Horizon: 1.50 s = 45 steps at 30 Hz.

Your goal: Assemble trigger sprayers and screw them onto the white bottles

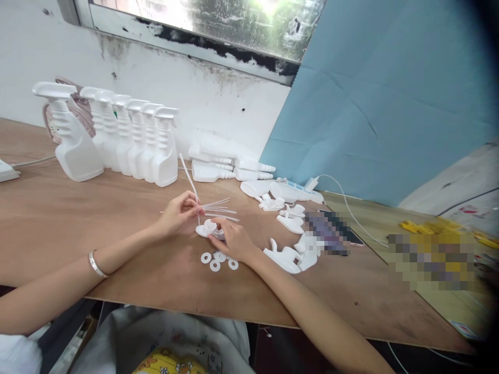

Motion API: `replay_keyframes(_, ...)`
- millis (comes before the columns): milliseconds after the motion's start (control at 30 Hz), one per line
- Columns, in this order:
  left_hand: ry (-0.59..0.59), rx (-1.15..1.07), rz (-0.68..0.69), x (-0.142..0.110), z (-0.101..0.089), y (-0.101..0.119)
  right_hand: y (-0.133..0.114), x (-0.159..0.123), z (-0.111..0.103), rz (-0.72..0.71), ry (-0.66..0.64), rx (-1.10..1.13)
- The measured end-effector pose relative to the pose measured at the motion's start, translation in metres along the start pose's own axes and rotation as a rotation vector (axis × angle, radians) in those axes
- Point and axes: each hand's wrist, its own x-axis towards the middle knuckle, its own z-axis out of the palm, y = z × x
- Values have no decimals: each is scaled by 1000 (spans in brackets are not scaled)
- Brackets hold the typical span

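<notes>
Between the fingers of my left hand (180, 212) is a thin white dip tube (187, 174), pinched and standing nearly upright. Its lower end comes down by the white spray trigger head (209, 227), which my right hand (234, 239) grips low over the table. Whether the tube sits inside the head, I cannot tell. More thin tubes (222, 210) lie fanned out just behind both hands. In front of my right hand several flat white ring washers (214, 265) rest on the wood.
A row of white spray bottles (166, 156) with heads on stands at the back left. Several bottles without heads (212, 171) lie by the wall. Loose trigger heads (286, 258) are right of my hands, near a phone (343, 228) and a white cable (351, 210).
</notes>
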Motion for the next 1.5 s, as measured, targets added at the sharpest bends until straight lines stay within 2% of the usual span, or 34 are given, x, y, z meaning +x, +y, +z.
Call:
replay_keyframes(133,-152,232,-46,-3,1,-8,0,0,1,15,-5,6)
replay_keyframes(233,-113,293,-77,-2,1,-11,0,0,0,26,-13,16)
replay_keyframes(367,52,133,-48,-2,0,0,-2,0,-2,61,-8,71)
replay_keyframes(467,104,-52,-4,-4,4,11,-2,1,-3,73,-14,120)
replay_keyframes(600,78,-143,-8,-6,9,13,-3,2,-3,84,-53,139)
replay_keyframes(800,15,-121,-22,-5,11,1,-4,1,0,91,-44,128)
replay_keyframes(967,-20,-106,-27,-5,11,1,-3,1,1,90,-38,131)
replay_keyframes(1067,-37,-13,9,-6,10,6,-4,1,2,85,-31,127)
replay_keyframes(1267,-32,499,204,-7,9,21,-5,2,3,83,-20,116)
replay_keyframes(1500,-61,596,212,-3,16,30,-4,1,5,98,-6,90)
